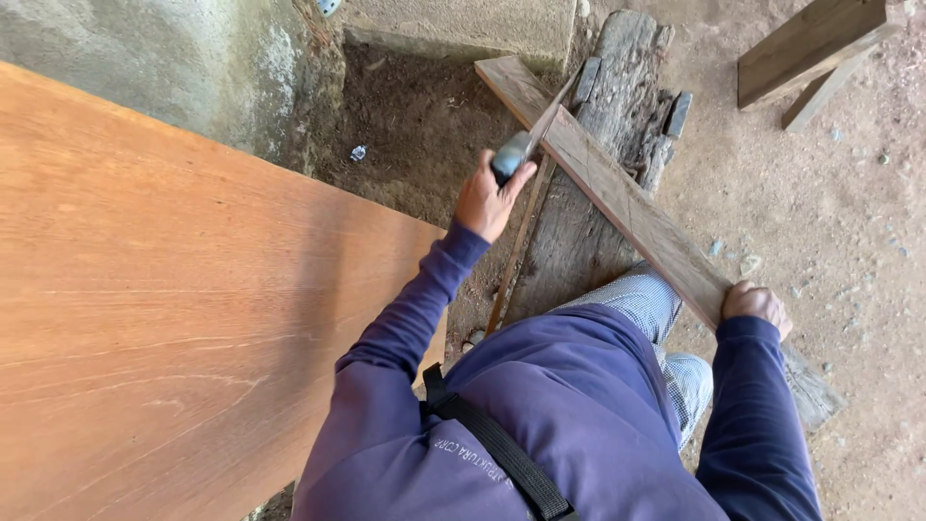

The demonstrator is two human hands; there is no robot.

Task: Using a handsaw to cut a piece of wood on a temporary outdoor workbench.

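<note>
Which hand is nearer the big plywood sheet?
Left. The left hand, gripping a blade tool, is just beside the plywood sheet; the right hand is far across, holding the plank.

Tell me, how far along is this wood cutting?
Early, it seems. Done: the plank lies across the old beam. In hand: the left hand works a saw at its far end while the right hand grips the near end. Left: the plank looks whole, so the cut remains.
</note>
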